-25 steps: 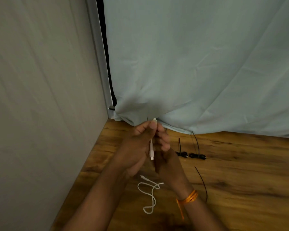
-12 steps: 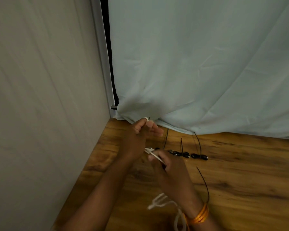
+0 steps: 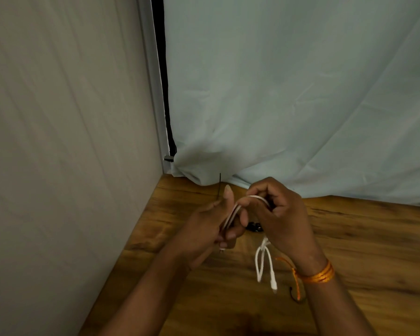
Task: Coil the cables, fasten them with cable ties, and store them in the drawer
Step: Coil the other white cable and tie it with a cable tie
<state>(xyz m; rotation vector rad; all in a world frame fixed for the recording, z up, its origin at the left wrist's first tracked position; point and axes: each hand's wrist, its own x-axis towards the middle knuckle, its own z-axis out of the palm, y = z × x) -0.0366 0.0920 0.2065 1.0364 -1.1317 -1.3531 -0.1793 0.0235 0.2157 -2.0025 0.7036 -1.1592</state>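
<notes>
A thin white cable (image 3: 264, 260) runs between both hands above the wooden table (image 3: 361, 251). My left hand (image 3: 211, 229) pinches folded strands of it between thumb and fingers, and a connector tip pokes out below the palm. My right hand (image 3: 279, 214) holds a loop of the same cable arching over to the left hand. The cable's loose end hangs under my right wrist with a white plug at its tip. A thin black cable tie (image 3: 219, 185) stands upright behind my left thumb. A black cable's plug (image 3: 254, 226) peeks out between the hands.
A grey wall (image 3: 70, 141) closes the left side and a pale blue curtain (image 3: 301, 93) hangs along the table's back edge. An orange thread bracelet (image 3: 318, 275) wraps my right wrist. Bare wood stretches to the right.
My right hand has risen from the table and carried a loop of white cable up over to the left hand. The hanging end now dangles under my right wrist.
</notes>
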